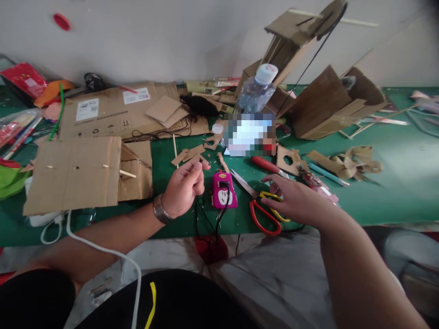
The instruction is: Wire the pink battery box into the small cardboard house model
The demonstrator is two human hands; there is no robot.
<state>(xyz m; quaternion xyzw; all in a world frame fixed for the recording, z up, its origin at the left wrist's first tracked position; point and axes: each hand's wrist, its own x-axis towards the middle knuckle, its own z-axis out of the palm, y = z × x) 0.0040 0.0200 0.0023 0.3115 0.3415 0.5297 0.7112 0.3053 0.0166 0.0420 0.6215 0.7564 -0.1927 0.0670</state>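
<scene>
Taking clock directions from the purple adapter (215, 194) at the tabletop's (185, 226) near edge, I have my left hand (180, 192) at nine, its grip narrowed to a thumb-and-finger pinch. A dark bit (200, 161) shows at the fingertips, toward half past ten, too small for me to identify; I take the pinch as the way to hold something that tiny. My right hand (291, 196) is out at three, grip loose and fairly wide, fingers over the scissors' (254, 193) yellow loop; I cannot tell whether they touch it. The scissors lie between adapter and right hand, blades toward half past ten, loops turned to the wearer, probably so that they come easily to hand. A black cord (223, 212) runs from the adapter's face toward seven, perhaps feeding something below the edge. Toward one, a blurred screen (247, 137) leans up in front of the bottle (252, 96), which seems to prop it facing the wearer. Far out at nine, the box (72, 183) has a stick (121, 172) poking through its panel, likely as a pivot.
</scene>
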